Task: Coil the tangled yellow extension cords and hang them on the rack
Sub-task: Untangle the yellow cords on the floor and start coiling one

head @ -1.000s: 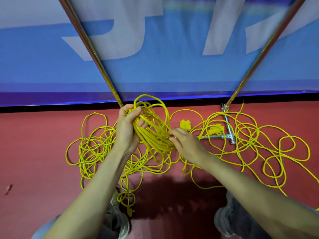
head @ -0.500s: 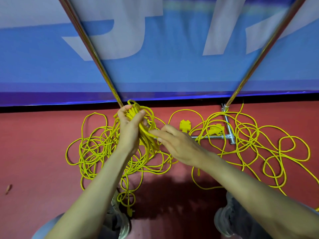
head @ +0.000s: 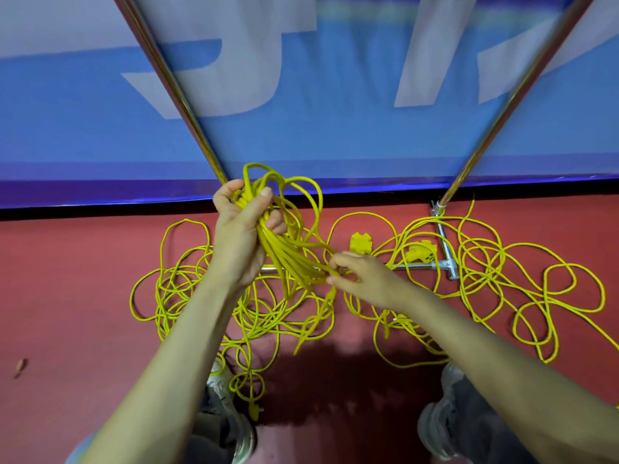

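Note:
Tangled yellow extension cords (head: pixel 522 289) sprawl over the red floor, left and right of my arms. My left hand (head: pixel 239 236) grips a bundle of coiled yellow loops (head: pixel 288 252), raised above the floor, with loops sticking out past my fingers. My right hand (head: pixel 360 276) pinches a strand at the lower end of that bundle. Yellow plug ends (head: pixel 360 242) lie on the floor beyond my right hand. The rack's two shiny poles (head: pixel 177 95) rise from a metal base (head: pixel 445 262) on the floor.
A blue banner with white shapes (head: pixel 318 112) stands right behind the rack. My two shoes (head: pixel 445 420) are at the bottom, with cord loops lying by the left one. A small scrap (head: pixel 19 366) lies at far left on the floor.
My left hand has lifted the bundle higher. My right hand has slid back down and right along the loops to the bundle's lower end.

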`<action>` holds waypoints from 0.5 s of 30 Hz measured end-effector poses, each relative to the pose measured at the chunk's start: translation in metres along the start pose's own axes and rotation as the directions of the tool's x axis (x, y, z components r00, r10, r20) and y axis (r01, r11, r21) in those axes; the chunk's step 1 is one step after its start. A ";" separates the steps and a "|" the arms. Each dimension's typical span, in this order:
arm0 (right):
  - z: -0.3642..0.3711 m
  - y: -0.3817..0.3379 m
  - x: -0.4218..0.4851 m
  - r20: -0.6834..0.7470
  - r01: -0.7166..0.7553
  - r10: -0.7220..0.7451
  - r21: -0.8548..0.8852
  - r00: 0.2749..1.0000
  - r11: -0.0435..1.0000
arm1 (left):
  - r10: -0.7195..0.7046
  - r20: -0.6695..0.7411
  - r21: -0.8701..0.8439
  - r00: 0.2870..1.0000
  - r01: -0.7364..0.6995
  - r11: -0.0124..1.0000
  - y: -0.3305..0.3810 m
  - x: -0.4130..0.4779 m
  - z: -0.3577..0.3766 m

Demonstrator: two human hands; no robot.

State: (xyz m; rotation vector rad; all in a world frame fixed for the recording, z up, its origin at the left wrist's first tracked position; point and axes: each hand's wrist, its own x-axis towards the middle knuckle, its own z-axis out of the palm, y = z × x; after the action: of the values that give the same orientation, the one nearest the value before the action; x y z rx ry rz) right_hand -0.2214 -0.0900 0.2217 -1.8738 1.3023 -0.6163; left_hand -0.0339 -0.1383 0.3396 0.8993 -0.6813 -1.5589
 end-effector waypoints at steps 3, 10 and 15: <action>0.003 0.008 -0.002 -0.054 0.032 -0.049 -0.281 0.997 0.959 | -0.020 0.003 -0.004 1.000 0.020 1.000 0.001 -0.002 0.001; -0.005 0.014 -0.007 0.129 -0.113 0.141 -0.205 0.982 0.972 | -0.034 0.012 0.012 0.999 0.033 0.999 0.004 0.001 -0.002; -0.024 0.016 0.003 -0.024 -0.444 0.457 0.199 0.889 0.874 | -0.054 0.103 0.265 0.993 0.025 0.964 -0.005 0.006 -0.018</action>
State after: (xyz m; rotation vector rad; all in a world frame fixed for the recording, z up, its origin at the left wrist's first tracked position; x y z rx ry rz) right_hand -0.2472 -0.1029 0.2224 -1.3369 1.6011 -0.5352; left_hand -0.0217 -0.1424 0.3253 1.0333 -0.9713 -1.5856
